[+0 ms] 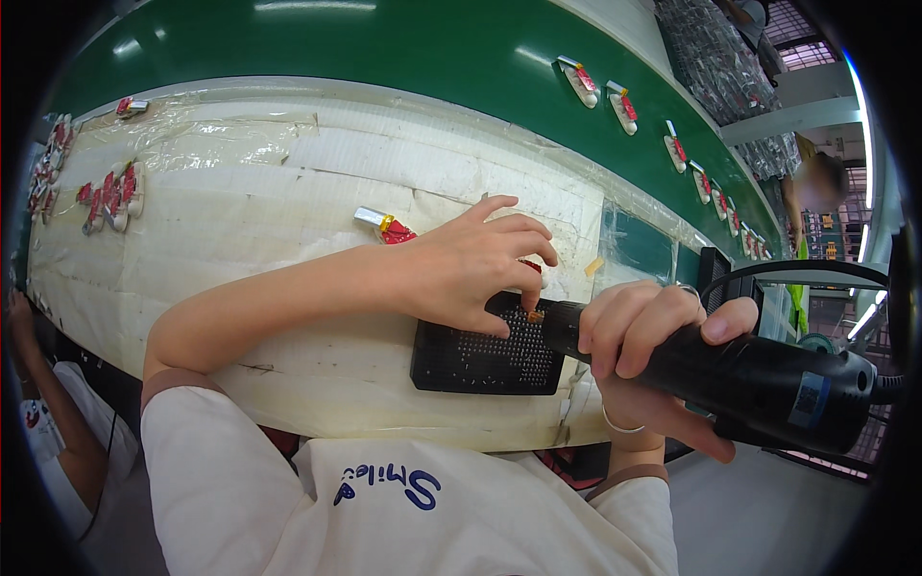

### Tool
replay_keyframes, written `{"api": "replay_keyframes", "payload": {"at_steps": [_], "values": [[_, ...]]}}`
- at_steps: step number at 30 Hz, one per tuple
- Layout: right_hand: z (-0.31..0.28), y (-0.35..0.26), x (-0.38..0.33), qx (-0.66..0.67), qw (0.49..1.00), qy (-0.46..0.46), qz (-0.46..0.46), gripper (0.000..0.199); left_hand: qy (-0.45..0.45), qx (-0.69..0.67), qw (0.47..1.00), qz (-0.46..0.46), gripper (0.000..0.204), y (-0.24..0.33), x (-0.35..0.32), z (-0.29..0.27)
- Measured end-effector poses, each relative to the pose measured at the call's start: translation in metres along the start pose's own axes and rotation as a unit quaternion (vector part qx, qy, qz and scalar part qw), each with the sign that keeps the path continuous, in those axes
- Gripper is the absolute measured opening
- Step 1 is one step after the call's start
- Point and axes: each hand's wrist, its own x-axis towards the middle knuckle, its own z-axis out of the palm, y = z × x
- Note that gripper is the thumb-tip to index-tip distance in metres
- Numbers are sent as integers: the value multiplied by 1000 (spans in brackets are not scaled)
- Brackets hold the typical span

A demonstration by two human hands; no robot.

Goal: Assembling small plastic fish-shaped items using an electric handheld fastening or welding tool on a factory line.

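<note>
My right hand (663,350) grips a black electric screwdriver (759,384) lying nearly flat, its tip pointing left. The tip sits over a black perforated screw tray (480,363) on the white taped workbench. My left hand (471,269) reaches across from the left, fingers curled, thumb and forefinger pinching something tiny right at the driver's tip. A small red and white part with a silver end (384,228) lies just behind my left wrist; another red piece is mostly hidden under my fingers.
A green conveyor belt (432,48) curves along the far side carrying several red and white parts (622,106). More such parts (110,197) lie grouped at the bench's left end. Another person (816,187) stands at the far right. A cable (797,269) loops from the driver.
</note>
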Motion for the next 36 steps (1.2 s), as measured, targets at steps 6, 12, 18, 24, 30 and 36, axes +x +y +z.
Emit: {"api": "replay_keyframes", "payload": {"at_steps": [6, 12, 18, 24, 30, 36], "values": [[-2, 1, 1, 1, 1000, -3, -7, 78, 10, -8, 1000, 2, 13, -5, 0, -1], [-3, 0, 1, -5, 1000, -2, -10, 78, 20, -25, 999, 2, 12, -5, 1, -1], [-2, 2, 1, -6, 1000, 3, -15, 79, 40, -36, 998, 19, 11, -6, -1, 2], [-2, 0, 2, -8, 1000, 6, -11, 79, 52, -20, 998, 29, 12, -5, 0, 0], [-4, 0, 3, -17, 1000, 2, -2, 78, 61, 2, 997, 38, 11, -6, 1, 1], [-4, 2, 5, -21, 1000, 13, 17, 79, 21, 31, 999, 26, 9, -14, 1, -14]]}}
